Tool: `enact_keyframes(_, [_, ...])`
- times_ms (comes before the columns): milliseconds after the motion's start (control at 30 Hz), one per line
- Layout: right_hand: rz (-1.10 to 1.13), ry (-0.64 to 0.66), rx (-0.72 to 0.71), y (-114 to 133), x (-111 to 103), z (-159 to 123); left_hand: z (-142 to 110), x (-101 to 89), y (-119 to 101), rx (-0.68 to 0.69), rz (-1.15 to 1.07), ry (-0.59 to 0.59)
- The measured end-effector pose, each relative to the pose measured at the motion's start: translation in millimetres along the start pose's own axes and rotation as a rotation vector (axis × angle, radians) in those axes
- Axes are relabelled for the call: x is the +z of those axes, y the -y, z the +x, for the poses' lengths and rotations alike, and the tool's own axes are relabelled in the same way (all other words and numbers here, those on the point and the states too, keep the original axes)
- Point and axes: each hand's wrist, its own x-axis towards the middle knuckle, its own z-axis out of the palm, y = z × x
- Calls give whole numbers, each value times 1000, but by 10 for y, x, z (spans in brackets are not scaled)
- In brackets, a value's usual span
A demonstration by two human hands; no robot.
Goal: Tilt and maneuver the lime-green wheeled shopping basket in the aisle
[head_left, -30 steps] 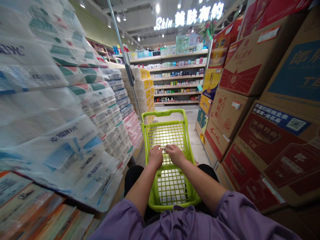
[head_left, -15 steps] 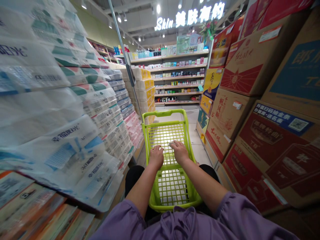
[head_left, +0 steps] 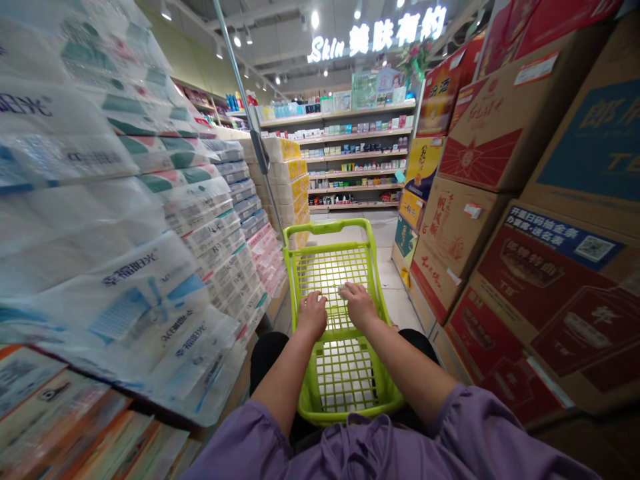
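Note:
A lime-green plastic shopping basket (head_left: 380,393) with mesh sides stands upright between my knees. Its top handle (head_left: 330,227) is on the far side. My left hand (head_left: 313,316) is over the basket's far mesh wall, left of centre, fingers loosely bent and slightly apart. To its right, my right hand (head_left: 359,305) is held palm down with its fingers reaching forward and a little to the left. Neither hand appears to hold anything. Whether the fingertips touch the mesh I cannot tell. Through the openings the pale floor shows.
Stacks of wrapped tissue packs (head_left: 165,287) rise close on the left. Cardboard cartons (head_left: 470,253) form a wall on the right. A narrow tiled aisle (head_left: 385,233) leads to shelves of small goods (head_left: 357,150). A metal pole (head_left: 257,143) stands at left of centre.
The view has shifted very slightly. My hands and the basket stay in practically the same place.

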Motion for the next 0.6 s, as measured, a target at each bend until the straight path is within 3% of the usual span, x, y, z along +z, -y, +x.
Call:
enact_keyframes(133, [98,66,-315,71,24,-17,-8,-8,-3,5,-4,-2])
enact_keyframes(200, [82,31,-251,65,13,-10,-9,-8,-1,8,-8,-9])
enact_keyframes(333, [-25,-14,63,7,-20,2,-5,-7,0,6,-8,-7])
enact_keyframes(400, [-6,29,-8,14,-15,-6,-3,-8,-3,3,-6,-4])
enact_keyframes(500, [68,86,-236,50,10,-14,-3,-8,-5,2,-8,1])
enact_keyframes(600, [67,30,-155,30,7,5,-2,-1,0,-2,-17,4])
